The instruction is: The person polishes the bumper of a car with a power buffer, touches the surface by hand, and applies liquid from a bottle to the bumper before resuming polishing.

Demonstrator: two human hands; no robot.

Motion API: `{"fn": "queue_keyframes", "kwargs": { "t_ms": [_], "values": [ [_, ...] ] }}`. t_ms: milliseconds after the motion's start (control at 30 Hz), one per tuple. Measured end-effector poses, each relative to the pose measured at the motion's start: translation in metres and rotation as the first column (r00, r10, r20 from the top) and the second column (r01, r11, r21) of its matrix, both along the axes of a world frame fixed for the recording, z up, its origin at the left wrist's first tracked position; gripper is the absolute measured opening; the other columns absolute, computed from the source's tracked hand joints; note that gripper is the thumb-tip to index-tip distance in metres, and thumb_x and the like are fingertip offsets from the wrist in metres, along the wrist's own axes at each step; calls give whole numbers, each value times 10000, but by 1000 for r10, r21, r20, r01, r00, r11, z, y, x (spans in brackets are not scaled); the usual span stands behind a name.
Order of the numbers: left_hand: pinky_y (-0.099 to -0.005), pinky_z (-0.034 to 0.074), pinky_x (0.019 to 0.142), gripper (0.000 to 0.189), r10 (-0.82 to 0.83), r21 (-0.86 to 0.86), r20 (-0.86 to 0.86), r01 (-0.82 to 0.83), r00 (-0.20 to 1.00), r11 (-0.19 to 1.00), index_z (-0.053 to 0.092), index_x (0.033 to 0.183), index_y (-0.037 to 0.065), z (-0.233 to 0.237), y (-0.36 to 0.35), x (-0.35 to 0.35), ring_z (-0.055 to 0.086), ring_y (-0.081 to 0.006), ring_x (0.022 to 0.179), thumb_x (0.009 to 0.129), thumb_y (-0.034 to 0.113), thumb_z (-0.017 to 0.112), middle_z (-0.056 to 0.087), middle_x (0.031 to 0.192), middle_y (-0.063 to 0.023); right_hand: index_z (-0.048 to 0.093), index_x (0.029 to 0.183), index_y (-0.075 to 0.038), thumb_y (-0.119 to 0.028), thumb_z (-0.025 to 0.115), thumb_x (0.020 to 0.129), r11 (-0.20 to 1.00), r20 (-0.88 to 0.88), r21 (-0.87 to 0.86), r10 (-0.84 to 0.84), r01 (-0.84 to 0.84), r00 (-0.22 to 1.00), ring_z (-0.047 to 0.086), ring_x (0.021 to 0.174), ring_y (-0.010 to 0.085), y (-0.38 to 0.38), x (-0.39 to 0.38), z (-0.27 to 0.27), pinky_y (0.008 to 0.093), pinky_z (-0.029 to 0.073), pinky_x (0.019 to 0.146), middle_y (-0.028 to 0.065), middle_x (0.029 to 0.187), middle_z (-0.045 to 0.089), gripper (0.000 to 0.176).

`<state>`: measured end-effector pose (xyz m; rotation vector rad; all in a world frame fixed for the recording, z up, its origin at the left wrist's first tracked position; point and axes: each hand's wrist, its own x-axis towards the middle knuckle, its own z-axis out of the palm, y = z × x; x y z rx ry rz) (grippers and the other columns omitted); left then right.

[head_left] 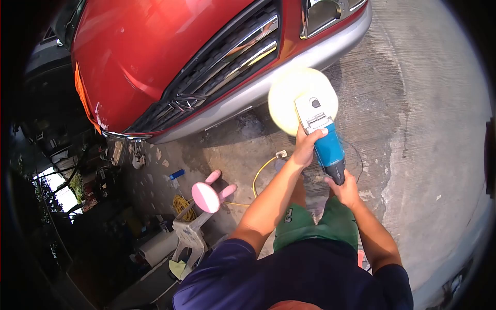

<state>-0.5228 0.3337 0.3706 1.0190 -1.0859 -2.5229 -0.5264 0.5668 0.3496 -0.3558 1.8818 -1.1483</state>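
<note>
A blue and black power polisher (329, 149) with a silver head and a large round pale yellow pad (289, 95) is held up in front of my body. My left hand (306, 147) grips it near the head, the thumb lying on the housing. Around the black rear end my right hand (347, 190) is closed. Beyond the pad is the silver bumper (248, 106) of a red car (139, 51). From this view I cannot tell whether pad and bumper touch.
A pink and white stool (205, 197) stands left of my legs, near a blue bottle (176, 174). A yellow cord with a plug (281, 154) runs over the concrete (429, 103). A grey plastic chair (190, 235) and coiled yellow cord (183, 206) are at lower left.
</note>
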Motion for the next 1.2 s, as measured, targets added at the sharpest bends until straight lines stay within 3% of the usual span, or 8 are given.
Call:
{"fn": "queue_keyframes", "kwargs": {
  "t_ms": [167,233,367,667,833,900,1100,1200],
  "values": [
    [-366,552,997,592,163,-3,136,-164,977,986,579,1355,8,-14,-26,91,675,-203,1103,825,130,811,695,1202,-95,680,1217,31,-315,919,854,980,-174,-79,167,-183,970,790,953,380,-38,35,9,442,602,854,259,997,783,556],
    [-380,550,1016,599,234,-2,112,-235,966,972,577,1368,5,-9,-39,123,676,-220,1122,828,133,803,693,1215,-103,677,1180,27,-352,923,845,978,-30,-54,199,-200,980,782,942,416,-49,64,-15,460,601,825,269,962,771,563],
    [-425,565,1058,623,331,-58,61,-328,942,943,585,1409,26,-18,-80,193,690,-253,1167,847,192,798,704,1259,-107,657,1148,43,-411,903,852,953,-33,-130,270,-272,962,759,912,472,-98,104,-21,513,589,787,294,950,751,595],
    [-460,530,1094,598,538,-55,18,-536,843,842,638,1350,13,16,-139,305,704,-296,1156,904,387,776,730,1247,-138,684,1202,20,-568,853,832,746,-57,-47,661,-664,748,733,1070,459,-201,136,12,521,566,953,295,1079,751,715],
    [-443,547,1059,471,772,28,27,-772,635,635,662,1291,47,66,-24,358,713,-256,1147,949,364,723,745,1209,-89,714,1232,45,-663,842,789,427,-85,-29,900,-904,428,725,1115,441,-165,136,46,499,556,997,303,1129,749,845],
    [-449,530,1077,464,847,-13,25,-847,531,532,664,1281,52,50,43,382,694,-256,1194,951,375,713,738,1236,-94,727,1234,53,-681,845,775,305,-85,-21,948,-952,305,728,1110,433,-135,136,48,496,555,997,293,1135,753,874],
    [-489,476,1107,522,886,221,82,-876,455,429,608,1375,73,73,210,385,645,-300,1244,945,356,694,700,1309,-104,760,1157,61,-650,859,773,-147,8,110,989,-983,-147,746,1052,409,-57,136,48,474,574,948,275,1096,770,815],
    [-506,463,1130,579,899,338,38,-853,436,399,570,1427,81,44,257,402,621,-314,1307,928,338,712,677,1360,-109,777,1121,50,-627,890,757,-134,-25,104,990,-986,-137,761,1023,382,-30,136,56,469,582,933,230,1044,789,777]
  ]
}}
